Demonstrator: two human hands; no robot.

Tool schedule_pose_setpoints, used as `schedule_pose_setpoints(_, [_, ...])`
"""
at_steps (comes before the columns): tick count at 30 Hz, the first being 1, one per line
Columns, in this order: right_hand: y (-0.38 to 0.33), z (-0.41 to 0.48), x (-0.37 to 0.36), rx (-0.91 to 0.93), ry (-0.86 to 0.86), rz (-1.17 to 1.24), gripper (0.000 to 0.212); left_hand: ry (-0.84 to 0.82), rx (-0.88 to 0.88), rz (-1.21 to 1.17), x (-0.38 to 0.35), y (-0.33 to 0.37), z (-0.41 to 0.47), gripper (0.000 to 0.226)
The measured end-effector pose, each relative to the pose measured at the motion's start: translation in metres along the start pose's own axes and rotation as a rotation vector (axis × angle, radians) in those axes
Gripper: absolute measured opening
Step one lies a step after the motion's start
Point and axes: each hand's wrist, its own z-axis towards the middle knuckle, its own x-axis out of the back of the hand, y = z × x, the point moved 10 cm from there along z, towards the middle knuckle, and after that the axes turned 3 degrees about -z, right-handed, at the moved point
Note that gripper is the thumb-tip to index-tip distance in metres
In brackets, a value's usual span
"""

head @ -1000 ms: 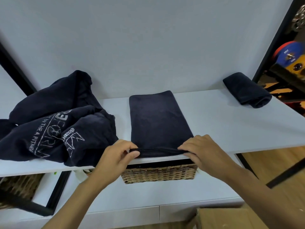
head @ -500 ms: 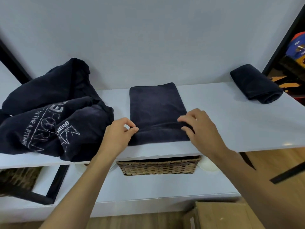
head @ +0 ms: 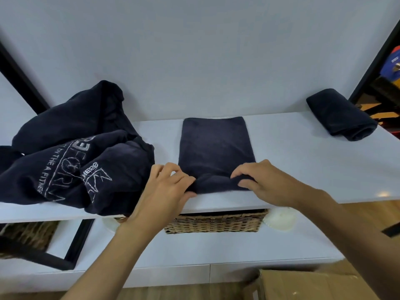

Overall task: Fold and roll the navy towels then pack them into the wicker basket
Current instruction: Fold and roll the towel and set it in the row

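A folded navy towel [head: 216, 146] lies lengthwise on the white shelf [head: 303, 169], its near end turned up into a short roll. My left hand [head: 166, 189] pinches the roll's left end and my right hand [head: 264, 180] grips its right end with curled fingers. A finished rolled navy towel [head: 339, 116] rests at the shelf's far right. A heap of loose navy towels [head: 71, 152] with white print sits on the left. The wicker basket [head: 216, 223] stands on the lower shelf, under the upper shelf's front edge, mostly hidden.
A white wall backs the shelf. Black frame posts [head: 21, 76] stand at both sides. A second wicker basket [head: 26, 237] shows at lower left. A cardboard box [head: 303, 284] is on the floor at the bottom right. A white round object [head: 281, 219] lies beside the basket.
The towel's near end went from flat at the shelf edge to a short roll moving away from me. Both hands shifted forward with it.
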Motion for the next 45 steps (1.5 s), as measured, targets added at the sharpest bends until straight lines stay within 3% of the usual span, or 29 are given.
schedule_pose_setpoints(2, [0.003, -0.001, 0.0, -0.044, -0.133, 0.218, 0.019, -0.011, 0.093, -0.217, 0.007, -0.01, 0.008, 0.02])
schedule_pose_setpoints(4, [0.012, 0.005, 0.003, -0.102, -0.162, 0.298, 0.016, -0.077, 0.208, -0.433, 0.0, -0.028, 0.019, 0.02])
schedule_pose_setpoints(7, [0.024, 0.015, 0.007, -0.173, -0.047, 0.318, 0.012, -0.13, 0.285, -0.552, -0.016, -0.044, 0.036, 0.013])
schedule_pose_setpoints(9, [0.021, 0.015, 0.016, -0.135, 0.144, 0.181, 0.013, -0.012, 0.25, -0.492, -0.01, -0.047, 0.041, 0.009])
schedule_pose_setpoints(11, [0.006, 0.006, 0.023, -0.013, 0.36, -0.117, 0.022, 0.049, 0.164, -0.34, -0.005, -0.042, 0.037, 0.03])
schedule_pose_setpoints(13, [-0.007, -0.005, 0.013, 0.135, 0.441, -0.314, 0.025, 0.021, 0.106, -0.279, -0.01, -0.033, 0.03, 0.051])
schedule_pose_setpoints(15, [-0.011, -0.013, 0.007, 0.182, 0.413, -0.283, 0.023, -0.019, 0.145, -0.319, -0.013, -0.034, 0.029, 0.048])
schedule_pose_setpoints(17, [-0.009, -0.014, 0.004, 0.142, 0.328, -0.233, 0.035, -0.073, 0.201, -0.398, -0.019, -0.039, 0.035, 0.032])
schedule_pose_setpoints(19, [-0.006, -0.011, 0.007, 0.083, 0.299, -0.192, 0.033, -0.185, 0.289, -0.556, -0.029, -0.048, 0.043, 0.021])
schedule_pose_setpoints(22, [0.006, 0.002, 0.013, -0.027, 0.217, 0.053, 0.028, -0.232, 0.352, -0.684, -0.031, -0.056, 0.05, 0.017])
schedule_pose_setpoints(24, [0.02, 0.012, 0.013, -0.099, 0.173, 0.169, 0.022, -0.086, 0.289, -0.514, -0.019, -0.054, 0.054, 0.017])
schedule_pose_setpoints(26, [0.029, 0.019, 0.014, -0.154, 0.162, 0.257, 0.017, 0.101, 0.093, -0.223, -0.002, -0.033, 0.052, 0.025])
schedule_pose_setpoints(29, [0.029, 0.023, 0.019, -0.151, 0.264, 0.236, 0.014, 0.05, -0.051, -0.055, -0.02, -0.018, 0.044, 0.042])
schedule_pose_setpoints(31, [0.019, 0.016, 0.022, -0.085, 0.37, 0.047, 0.022, 0.018, 0.03, -0.143, -0.024, -0.026, 0.046, 0.039])
schedule_pose_setpoints(34, [0.007, 0.003, 0.007, -0.038, 0.332, -0.109, 0.042, -0.062, 0.159, -0.332, -0.026, -0.033, 0.054, 0.037])
schedule_pose_setpoints(37, [0.01, -0.003, 0.012, -0.084, 0.325, -0.018, 0.036, -0.165, 0.175, -0.445, -0.026, -0.033, 0.056, 0.036])
schedule_pose_setpoints(41, [0.025, 0.005, 0.009, -0.168, 0.158, 0.309, 0.025, -0.235, 0.221, -0.643, -0.031, -0.037, 0.046, 0.023])
schedule_pose_setpoints(43, [0.03, 0.015, 0.01, -0.198, 0.139, 0.246, 0.026, -0.194, 0.276, -0.736, -0.033, -0.043, 0.049, 0.016])
schedule_pose_setpoints(45, [0.028, 0.025, 0.019, -0.191, 0.241, 0.098, 0.023, -0.147, 0.377, -0.778, -0.036, -0.052, 0.055, 0.012])
